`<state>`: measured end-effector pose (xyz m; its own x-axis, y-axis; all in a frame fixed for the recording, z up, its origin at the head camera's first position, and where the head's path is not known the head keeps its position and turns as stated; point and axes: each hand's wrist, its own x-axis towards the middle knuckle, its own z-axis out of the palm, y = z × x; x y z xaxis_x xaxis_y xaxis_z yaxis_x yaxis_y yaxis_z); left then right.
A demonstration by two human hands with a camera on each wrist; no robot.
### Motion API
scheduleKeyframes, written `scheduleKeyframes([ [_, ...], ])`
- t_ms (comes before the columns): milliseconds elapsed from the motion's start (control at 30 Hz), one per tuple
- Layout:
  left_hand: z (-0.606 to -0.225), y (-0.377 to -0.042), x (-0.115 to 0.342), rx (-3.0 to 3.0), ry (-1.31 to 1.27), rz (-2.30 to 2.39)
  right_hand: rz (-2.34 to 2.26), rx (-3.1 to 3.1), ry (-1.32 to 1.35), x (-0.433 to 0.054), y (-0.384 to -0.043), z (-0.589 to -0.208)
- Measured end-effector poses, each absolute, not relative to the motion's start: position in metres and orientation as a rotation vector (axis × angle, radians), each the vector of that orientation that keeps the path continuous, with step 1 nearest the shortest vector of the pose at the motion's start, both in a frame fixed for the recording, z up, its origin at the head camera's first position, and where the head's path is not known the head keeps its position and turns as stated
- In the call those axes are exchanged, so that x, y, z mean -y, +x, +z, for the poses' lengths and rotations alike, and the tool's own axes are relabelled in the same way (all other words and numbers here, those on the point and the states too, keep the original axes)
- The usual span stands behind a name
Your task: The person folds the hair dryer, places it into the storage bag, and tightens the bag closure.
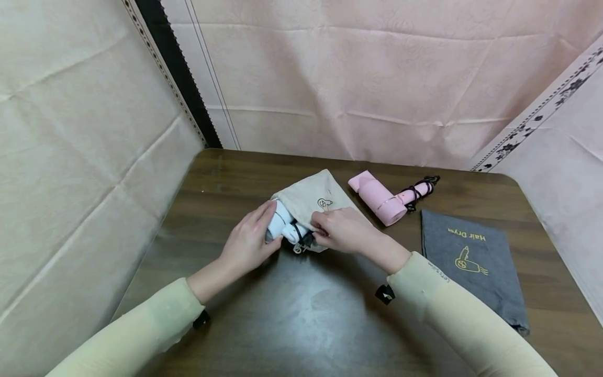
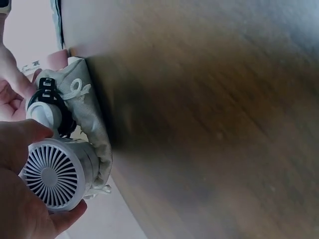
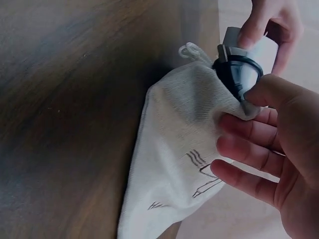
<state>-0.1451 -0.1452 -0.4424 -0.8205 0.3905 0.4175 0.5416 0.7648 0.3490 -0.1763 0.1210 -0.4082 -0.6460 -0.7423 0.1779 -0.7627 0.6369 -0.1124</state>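
A white hair dryer (image 1: 280, 215) with a black cord (image 2: 65, 112) lies partly inside a beige drawstring bag (image 1: 308, 191). My left hand (image 1: 248, 238) grips the dryer's barrel, thumb and fingers around its slotted round end in the left wrist view. The handle, with the cord wound about it, sits at the bag's mouth. My right hand (image 1: 346, 229) pinches the bag's edge between thumb and index finger beside the cord. In the right wrist view its other fingers (image 3: 249, 149) lie along the cloth. The dryer's far part is hidden inside the bag.
Behind my right hand lies a pink hair dryer (image 1: 377, 198), black cord wrapped on its handle. A dark grey bag (image 1: 494, 262) marked "Hair Dryer" lies flat on the right of the wooden table (image 1: 292, 324). Pale cloth (image 1: 358, 78) hangs along the table's back and sides.
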Motion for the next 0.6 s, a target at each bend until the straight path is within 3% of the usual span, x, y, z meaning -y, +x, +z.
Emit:
scheduleKeyframes([
  [600,-0.434,-0.159,0.148,2.654,-0.664,-0.723,0.526,2.691,1.299,-0.131,-0.174,-0.412],
])
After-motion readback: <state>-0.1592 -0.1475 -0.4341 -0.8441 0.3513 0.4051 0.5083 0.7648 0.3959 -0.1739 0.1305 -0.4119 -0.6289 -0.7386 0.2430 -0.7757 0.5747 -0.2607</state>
